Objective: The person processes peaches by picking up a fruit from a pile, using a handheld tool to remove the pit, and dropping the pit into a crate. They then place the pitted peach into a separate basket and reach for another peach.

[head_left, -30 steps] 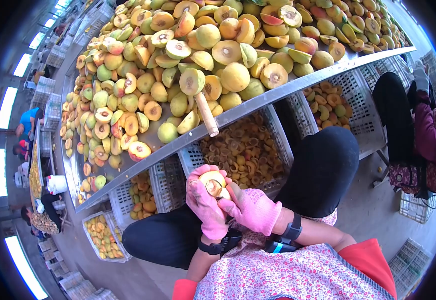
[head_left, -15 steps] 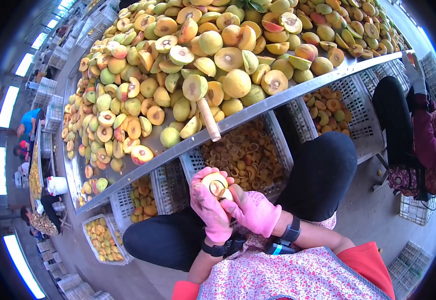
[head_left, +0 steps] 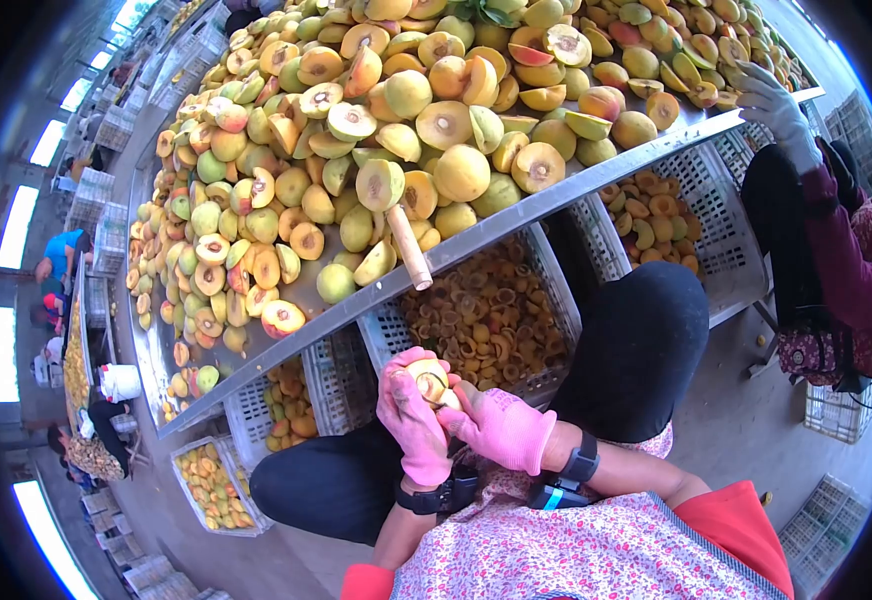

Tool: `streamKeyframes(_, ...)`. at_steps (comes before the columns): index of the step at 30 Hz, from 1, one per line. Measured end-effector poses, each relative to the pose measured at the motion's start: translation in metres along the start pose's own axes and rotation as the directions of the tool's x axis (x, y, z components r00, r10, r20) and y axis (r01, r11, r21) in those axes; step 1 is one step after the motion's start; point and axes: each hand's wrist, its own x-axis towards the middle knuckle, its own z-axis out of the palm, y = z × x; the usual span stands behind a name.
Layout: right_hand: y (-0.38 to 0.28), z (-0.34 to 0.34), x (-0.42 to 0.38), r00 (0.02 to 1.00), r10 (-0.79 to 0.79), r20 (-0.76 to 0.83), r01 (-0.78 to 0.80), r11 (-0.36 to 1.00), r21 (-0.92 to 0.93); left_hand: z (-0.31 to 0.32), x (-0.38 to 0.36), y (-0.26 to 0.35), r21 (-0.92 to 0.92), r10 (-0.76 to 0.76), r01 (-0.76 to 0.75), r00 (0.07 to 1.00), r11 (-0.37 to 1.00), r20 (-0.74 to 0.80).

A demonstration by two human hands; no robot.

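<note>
Left hand, pink-gloved, clamped round a cut fruit, above and before the person's lap. Right hand: fingers against the fruit's right side; cannot tell whether they close on a tool, the dark curve at the cut face being perhaps a blade. Versus half a second earlier, this pose is nearly unchanged; at right, a co-worker's gloved hand now reaches past the table edge to the fruit pile. Wooden handle: far end hidden by fruit.
</note>
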Motion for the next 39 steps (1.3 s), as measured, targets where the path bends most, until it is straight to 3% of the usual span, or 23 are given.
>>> streamKeyframes(1, 0.000, 0.001, -0.001, 1.000, -0.006, -0.013, 0.006, 1.000, 0.021, 0.003, 0.001, 0.002, 0.003, 0.000, 0.000, 1.000, 1.000, 0.006)
streamKeyframes(3, -0.003, 0.003, -0.001, 0.999, -0.009, -0.049, 0.011, 0.999, 0.039, 0.013, 0.002, 0.006, -0.157, -0.111, 0.103, 0.993, 0.982, -0.041)
streamKeyframes(8, -0.001, 0.002, 0.001, 0.995, -0.020, -0.095, 0.021, 1.000, 0.005, 0.019, 0.001, 0.003, -0.234, -0.128, 0.109, 0.990, 0.966, -0.066)
streamKeyframes(11, 0.002, 0.004, 0.003, 0.997, -0.017, -0.079, 0.017, 1.000, -0.004, 0.017, 0.000, 0.000, -0.198, -0.046, 0.034, 0.997, 0.980, -0.059)
streamKeyframes(13, 0.003, 0.007, 0.003, 0.990, -0.044, -0.131, 0.056, 0.995, 0.087, 0.016, -0.002, 0.000, -0.110, 0.051, -0.053, 0.998, 0.993, -0.024)
streamKeyframes(17, 0.003, 0.010, 0.005, 0.989, -0.039, -0.142, 0.066, 0.980, 0.189, 0.018, -0.001, 0.002, -0.097, 0.080, -0.081, 0.997, 0.992, -0.016)
streamKeyframes(22, 0.006, 0.015, 0.009, 0.993, 0.113, -0.044, -0.089, 0.924, 0.371, 0.013, 0.001, -0.005, -0.053, 0.050, -0.049, 0.998, 0.997, 0.022)
streamKeyframes(28, 0.005, 0.007, 0.008, 0.985, 0.130, 0.111, -0.159, 0.934, 0.319, 0.006, 0.005, -0.007, -0.057, -0.002, 0.004, 0.999, 0.998, 0.040)
streamKeyframes(32, -0.009, 0.002, 0.004, 0.995, 0.074, 0.059, -0.091, 0.922, 0.376, 0.008, 0.011, 0.004, -0.151, -0.070, 0.073, 0.997, 0.986, 0.029)
streamKeyframes(34, 0.007, 0.012, 0.006, 0.987, 0.075, 0.142, -0.138, 0.849, 0.509, -0.001, 0.013, -0.004, -0.152, -0.113, 0.122, 0.991, 0.981, 0.067)
streamKeyframes(35, 0.016, 0.015, 0.006, 0.951, 0.087, 0.298, -0.284, 0.633, 0.720, 0.000, 0.012, -0.002, -0.134, -0.099, 0.107, 0.993, 0.985, 0.063)
streamKeyframes(36, 0.005, 0.006, 0.003, 0.923, 0.086, 0.376, -0.365, 0.512, 0.778, -0.004, 0.014, -0.003, -0.119, -0.083, 0.097, 0.989, 0.988, 0.121)
streamKeyframes(37, 0.000, -0.004, 0.002, 0.871, 0.108, 0.479, -0.467, 0.481, 0.742, -0.008, 0.017, -0.002, -0.119, -0.092, 0.111, 0.983, 0.987, 0.160)
streamKeyframes(39, -0.007, -0.013, 0.002, 0.835, 0.057, 0.548, -0.519, 0.413, 0.748, -0.018, 0.023, 0.000, -0.195, -0.083, 0.154, 0.940, 0.969, 0.331)
